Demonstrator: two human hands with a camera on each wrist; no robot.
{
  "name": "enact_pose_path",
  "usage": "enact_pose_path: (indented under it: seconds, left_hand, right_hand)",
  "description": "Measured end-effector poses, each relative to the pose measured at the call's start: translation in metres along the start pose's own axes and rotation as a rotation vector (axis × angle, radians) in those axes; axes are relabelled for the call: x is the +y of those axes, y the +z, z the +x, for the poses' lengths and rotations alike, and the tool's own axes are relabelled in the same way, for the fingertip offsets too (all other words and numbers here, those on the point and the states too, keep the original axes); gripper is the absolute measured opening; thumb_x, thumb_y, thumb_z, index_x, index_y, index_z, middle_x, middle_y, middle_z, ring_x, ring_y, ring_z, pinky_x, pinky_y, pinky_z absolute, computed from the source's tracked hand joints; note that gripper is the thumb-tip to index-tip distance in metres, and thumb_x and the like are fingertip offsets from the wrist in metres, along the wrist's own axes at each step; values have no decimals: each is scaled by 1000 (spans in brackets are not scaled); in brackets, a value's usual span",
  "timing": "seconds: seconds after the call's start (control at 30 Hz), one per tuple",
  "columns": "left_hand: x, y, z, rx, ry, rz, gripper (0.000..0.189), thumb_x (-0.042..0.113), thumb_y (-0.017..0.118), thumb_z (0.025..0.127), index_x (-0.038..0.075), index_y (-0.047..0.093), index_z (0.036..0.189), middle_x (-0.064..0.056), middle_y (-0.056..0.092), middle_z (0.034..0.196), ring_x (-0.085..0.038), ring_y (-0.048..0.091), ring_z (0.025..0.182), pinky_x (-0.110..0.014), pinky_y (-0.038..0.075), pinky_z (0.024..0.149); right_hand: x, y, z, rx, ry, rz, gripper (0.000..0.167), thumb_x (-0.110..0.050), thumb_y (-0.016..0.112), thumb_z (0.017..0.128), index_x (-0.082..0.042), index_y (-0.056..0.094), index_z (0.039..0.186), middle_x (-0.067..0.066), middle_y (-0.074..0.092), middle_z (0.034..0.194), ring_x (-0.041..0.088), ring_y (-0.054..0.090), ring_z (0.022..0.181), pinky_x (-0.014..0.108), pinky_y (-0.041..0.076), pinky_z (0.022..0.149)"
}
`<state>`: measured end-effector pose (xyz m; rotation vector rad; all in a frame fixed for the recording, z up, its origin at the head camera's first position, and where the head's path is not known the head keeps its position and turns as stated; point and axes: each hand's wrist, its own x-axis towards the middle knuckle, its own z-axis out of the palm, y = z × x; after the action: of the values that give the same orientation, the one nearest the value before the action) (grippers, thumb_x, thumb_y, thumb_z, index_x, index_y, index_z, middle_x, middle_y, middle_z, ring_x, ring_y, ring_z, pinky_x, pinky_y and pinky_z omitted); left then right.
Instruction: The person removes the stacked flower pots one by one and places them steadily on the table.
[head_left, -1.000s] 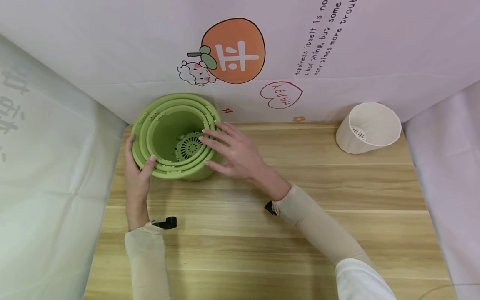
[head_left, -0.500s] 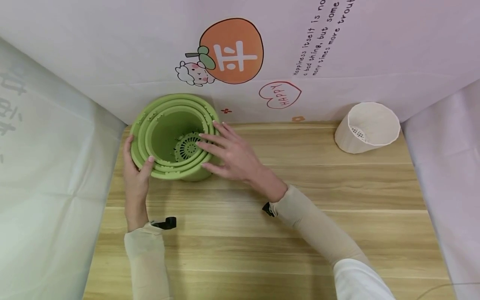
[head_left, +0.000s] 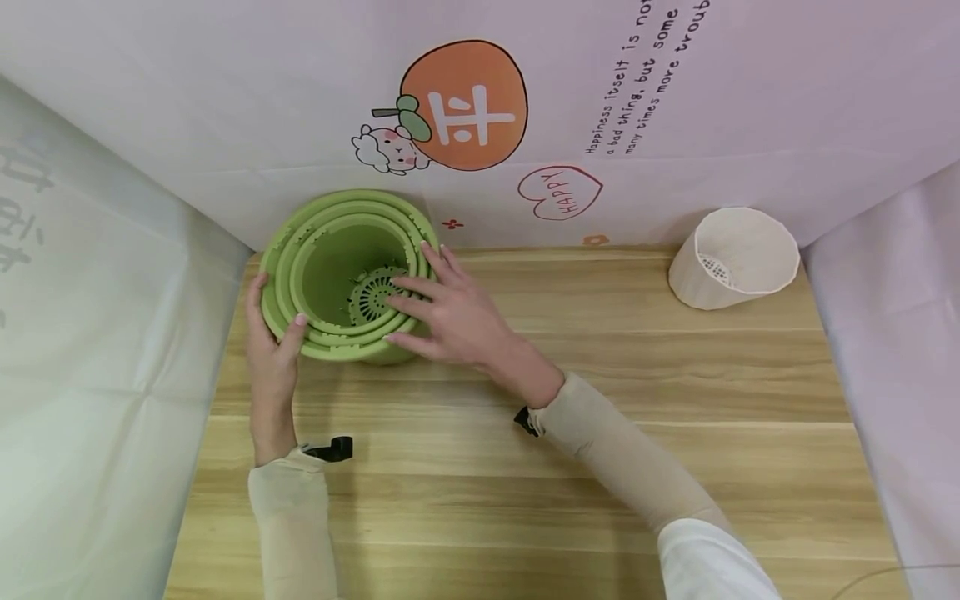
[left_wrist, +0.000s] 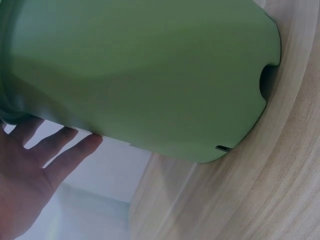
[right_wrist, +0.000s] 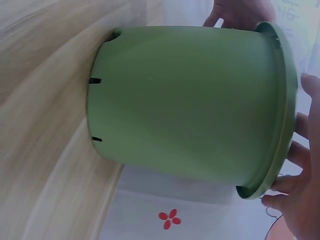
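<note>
A nested stack of green plastic flowerpots [head_left: 360, 200] stands upright at the back left of the table, its rims one inside another. Through the mouth of the innermost pot, a slotted, perforated bottom [head_left: 371, 296] shows. My left hand [head_left: 273, 350] holds the stack at its left: the thumb lies over the rim, the fingers along the outer wall [left_wrist: 140, 85]. On the other side, my right hand [head_left: 457, 312] has its fingers spread and fairly straight over the right rims, fingertips reaching above the inner pot's mouth. In the right wrist view, the outer pot's wall [right_wrist: 185, 105] fills the middle.
A white pot [head_left: 701, 267] with a perforated bottom stands at the back right of the wooden table [head_left: 600, 500]. Printed white cloth [head_left: 660, 192] closes off the back, and cloth walls stand at both sides. A thin cord [head_left: 885, 571] shows at the lower right.
My right hand has moved a little left, its fingers reaching farther over the rims. My left hand, the green stack and the white pot stay in place.
</note>
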<state>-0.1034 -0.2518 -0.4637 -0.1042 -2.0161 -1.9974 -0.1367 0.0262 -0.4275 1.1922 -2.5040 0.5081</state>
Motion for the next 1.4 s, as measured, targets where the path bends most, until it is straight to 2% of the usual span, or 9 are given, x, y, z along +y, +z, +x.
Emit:
enact_pose_path:
  seconds: [0.23, 0.57, 0.7, 0.87, 1.23, 1.4]
  left_hand:
    - [-2, 0, 0, -12, 13, -36, 69, -5, 56, 89, 6, 30, 152, -25, 38, 148, -35, 51, 127, -28, 53, 98]
    - [-3, 0, -1, -11, 4, -44, 69, -3, 56, 91, 6, 27, 153, -25, 36, 150, -37, 48, 130, -28, 50, 102]
    - [-3, 0, -1, -11, -5, -43, 69, -3, 56, 91, 6, 27, 153, -24, 35, 151, -37, 47, 132, -28, 49, 103]
    - [-2, 1, -1, -12, 0, -43, 69, -4, 54, 91, 6, 27, 153, -23, 34, 152, -37, 46, 133, -29, 49, 104]
    - [-1, 1, -1, -5, -11, -10, 68, -4, 53, 90, 8, 29, 153, -23, 37, 150, -34, 50, 129, -27, 51, 101]
    - [-2, 0, -1, -10, -14, -28, 68, -5, 51, 90, 9, 29, 153, -23, 37, 149, -35, 50, 129, -27, 51, 100]
  right_hand:
    - [-8, -7, 9, -145, 53, -79, 54, -64, 47, 95, -24, 70, 125, 5, 60, 138, 51, 28, 141, 61, 6, 119]
    - [-16, -10, 19, -184, 59, -201, 57, -65, 40, 97, -23, 74, 115, 6, 66, 126, 54, 35, 136, 63, 20, 118]
    - [-19, -12, 23, -236, 92, -241, 60, -66, 35, 98, -23, 74, 113, 5, 66, 126, 53, 32, 138, 62, 21, 118]
    - [-21, -12, 26, -305, 117, -262, 63, -66, 30, 99, -24, 72, 118, 4, 64, 132, 52, 27, 141, 62, 17, 119]
    - [-19, -10, 26, -288, 118, -232, 64, -67, 30, 98, -22, 71, 117, 5, 64, 130, 51, 28, 141, 61, 16, 119]
    - [-18, -10, 26, -265, 107, -218, 65, -67, 33, 98, -20, 72, 116, 6, 66, 127, 51, 30, 140, 62, 17, 119]
